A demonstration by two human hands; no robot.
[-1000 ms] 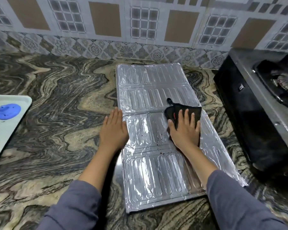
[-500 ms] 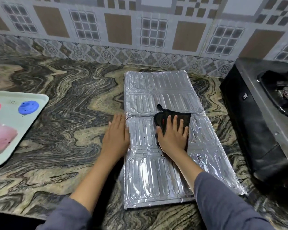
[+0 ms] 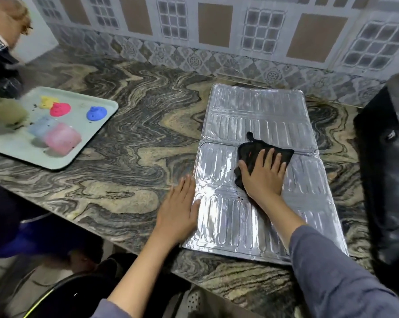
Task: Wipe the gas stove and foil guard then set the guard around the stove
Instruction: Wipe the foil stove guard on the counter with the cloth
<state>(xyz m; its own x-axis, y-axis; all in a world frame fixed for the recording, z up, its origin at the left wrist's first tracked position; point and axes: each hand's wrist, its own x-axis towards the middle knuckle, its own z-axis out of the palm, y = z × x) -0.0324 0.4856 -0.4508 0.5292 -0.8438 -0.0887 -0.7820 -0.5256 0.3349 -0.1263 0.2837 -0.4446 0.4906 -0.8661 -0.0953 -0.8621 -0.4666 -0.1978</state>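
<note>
Atop foil guard (image 3: 258, 111), right hand (image 3: 264, 177) on cloth (image 3: 251, 152), left hand (image 3: 177, 210) at edge

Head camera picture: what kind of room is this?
Most likely a home kitchen: a black gas stove sits on a marbled stone counter backed by patterned wall tiles, with a foil guard lying flat beside it.

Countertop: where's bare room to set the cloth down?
Widest bare patch: countertop between the tray and the foil guard. A strip also runs behind the guard, along the tiled wall. Only a narrow gap separates guard and gas stove. Crowded: the tray's contents; left hand, right hand and black cloth at the guard.
</note>
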